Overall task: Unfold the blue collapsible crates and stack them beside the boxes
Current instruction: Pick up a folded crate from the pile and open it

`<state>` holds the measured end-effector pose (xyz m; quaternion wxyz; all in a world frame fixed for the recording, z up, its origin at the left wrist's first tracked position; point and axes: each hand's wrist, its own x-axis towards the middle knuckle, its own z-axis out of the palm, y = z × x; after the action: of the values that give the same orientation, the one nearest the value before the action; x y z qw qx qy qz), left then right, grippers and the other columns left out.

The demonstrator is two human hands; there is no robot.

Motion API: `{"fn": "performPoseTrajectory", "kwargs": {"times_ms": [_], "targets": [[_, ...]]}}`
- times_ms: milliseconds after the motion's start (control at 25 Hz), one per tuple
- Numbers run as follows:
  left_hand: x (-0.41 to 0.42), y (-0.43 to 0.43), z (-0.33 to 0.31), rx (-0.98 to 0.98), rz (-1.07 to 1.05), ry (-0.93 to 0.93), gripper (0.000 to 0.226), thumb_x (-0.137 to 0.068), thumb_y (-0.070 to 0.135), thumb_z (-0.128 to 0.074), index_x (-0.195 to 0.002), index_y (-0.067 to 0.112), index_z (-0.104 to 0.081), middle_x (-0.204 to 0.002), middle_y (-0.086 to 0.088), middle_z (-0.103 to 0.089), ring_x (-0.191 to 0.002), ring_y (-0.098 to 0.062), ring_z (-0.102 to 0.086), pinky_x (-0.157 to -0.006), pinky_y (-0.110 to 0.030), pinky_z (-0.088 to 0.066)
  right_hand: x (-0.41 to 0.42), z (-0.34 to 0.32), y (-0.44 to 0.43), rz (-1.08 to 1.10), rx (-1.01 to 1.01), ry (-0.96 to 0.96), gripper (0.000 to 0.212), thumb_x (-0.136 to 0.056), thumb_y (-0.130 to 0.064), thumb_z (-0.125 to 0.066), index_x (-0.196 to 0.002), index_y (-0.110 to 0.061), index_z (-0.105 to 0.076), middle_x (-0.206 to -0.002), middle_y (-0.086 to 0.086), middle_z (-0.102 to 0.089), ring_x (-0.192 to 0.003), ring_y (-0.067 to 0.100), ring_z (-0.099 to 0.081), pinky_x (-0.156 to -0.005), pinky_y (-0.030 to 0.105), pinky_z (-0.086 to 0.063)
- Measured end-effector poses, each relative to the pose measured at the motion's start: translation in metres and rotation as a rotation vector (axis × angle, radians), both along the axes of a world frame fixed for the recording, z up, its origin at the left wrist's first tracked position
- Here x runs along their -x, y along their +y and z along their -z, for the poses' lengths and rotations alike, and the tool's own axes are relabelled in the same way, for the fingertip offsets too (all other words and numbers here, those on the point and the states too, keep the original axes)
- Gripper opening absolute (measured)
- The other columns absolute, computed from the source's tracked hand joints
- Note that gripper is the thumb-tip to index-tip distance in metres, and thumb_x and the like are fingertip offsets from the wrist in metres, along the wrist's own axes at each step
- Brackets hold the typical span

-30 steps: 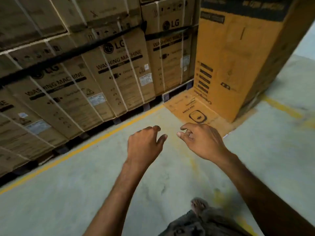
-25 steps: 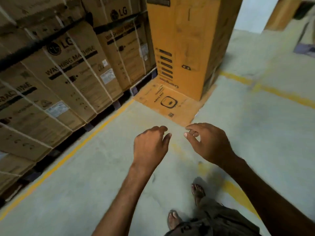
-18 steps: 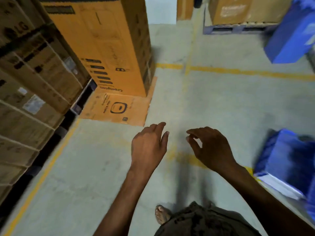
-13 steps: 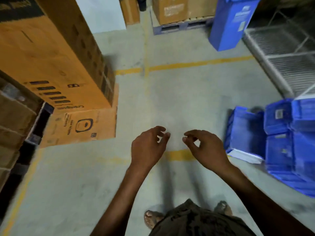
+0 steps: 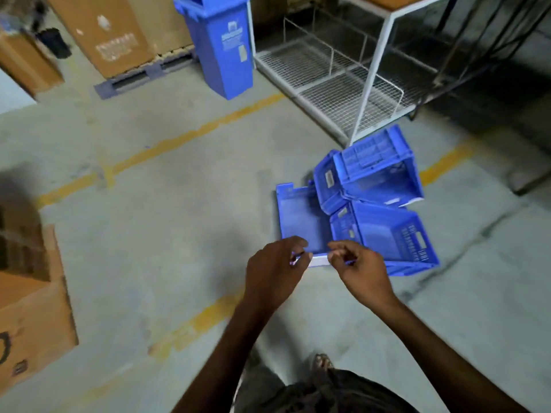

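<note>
Three blue collapsible crates lie in a loose pile on the concrete floor right of centre. One crate (image 5: 377, 171) is tipped at the back, another crate (image 5: 393, 238) leans at the front right, and a third crate (image 5: 299, 222) lies lower at the left. My left hand (image 5: 274, 272) and my right hand (image 5: 360, 271) hover side by side in front of the pile's near edge. Their fingers are loosely curled and hold nothing. A cardboard box (image 5: 35, 308) stands at the far left.
A tall blue bin (image 5: 222, 46) stands at the back beside a white wire rack (image 5: 343, 81). Cardboard boxes (image 5: 119, 34) sit on a pallet at the back left. Yellow lines (image 5: 167, 144) cross the floor. My feet and shorts show at the bottom.
My view has swung right, away from the stacked washing-machine boxes. The blue crate pile now lies straight ahead, just beyond my hands. Both hands keep the same empty pose.
</note>
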<state>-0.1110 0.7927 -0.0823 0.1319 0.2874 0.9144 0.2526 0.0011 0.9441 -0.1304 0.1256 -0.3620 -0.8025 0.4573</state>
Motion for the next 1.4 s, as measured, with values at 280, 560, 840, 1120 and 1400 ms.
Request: {"fn": "performPoseTrajectory", "kwargs": {"times_ms": [280,560,840,1120,1400], "targets": [[0.065,0.155,0.028,-0.026,0.271,-0.185,0.025,-0.088,0.051,-0.064,-0.109,0.036,-0.068,-0.096,0.021,-0.073,-0.083,0.005,-0.068,-0.08,-0.025,-0.054,0.032,0.024,0.127,0.143,-0.081,-0.065,0.016,-0.089,-0.028,-0.07,-0.105,-0.027,-0.072,-0.089,-0.014,-0.074,-0.086,0.0,-0.069,-0.083,0.031,-0.057],[0.126,0.301,0.06,-0.001,0.455,-0.151,0.025,-0.092,0.043,-0.06,-0.115,0.033,-0.068,-0.101,0.014,-0.076,-0.094,-0.007,-0.071,-0.084,-0.032,-0.056,0.086,0.037,0.252,0.26,-0.072,-0.116,0.018,-0.089,-0.02,-0.071,-0.105,-0.027,-0.072,-0.088,-0.016,-0.072,-0.084,-0.002,-0.067,-0.081,0.016,-0.05],[0.173,0.421,0.15,-0.078,0.391,-0.293,0.029,-0.088,0.022,-0.05,-0.106,0.033,-0.07,-0.11,0.022,-0.072,-0.103,-0.002,-0.069,-0.092,-0.035,-0.055,0.164,0.147,0.427,0.373,0.289,-0.124,0.021,-0.089,-0.021,-0.072,-0.11,-0.017,-0.071,-0.094,0.0,-0.074,-0.092,0.017,-0.068,-0.088,0.037,-0.053],[0.192,0.576,0.271,-0.006,0.267,-0.23,0.048,-0.09,0.016,-0.062,-0.137,0.018,-0.054,-0.137,-0.005,-0.058,-0.123,-0.027,-0.057,-0.099,-0.045,-0.05,0.219,0.247,0.566,0.763,0.815,-0.048,0.024,-0.094,-0.031,-0.069,-0.077,-0.019,-0.056,-0.075,0.006,-0.052,-0.072,0.019,-0.049,-0.061,0.031,-0.037],[0.188,0.631,0.332,0.234,0.361,0.053,0.044,-0.088,0.029,-0.068,-0.129,0.021,-0.055,-0.125,-0.004,-0.053,-0.111,-0.031,-0.056,-0.086,-0.044,-0.049,0.24,0.275,0.602,0.754,0.853,0.138,0.028,-0.099,-0.016,-0.063,-0.075,-0.015,-0.049,-0.064,0.008,-0.048,-0.058,0.018,-0.048,-0.052,0.026,-0.05]]}}
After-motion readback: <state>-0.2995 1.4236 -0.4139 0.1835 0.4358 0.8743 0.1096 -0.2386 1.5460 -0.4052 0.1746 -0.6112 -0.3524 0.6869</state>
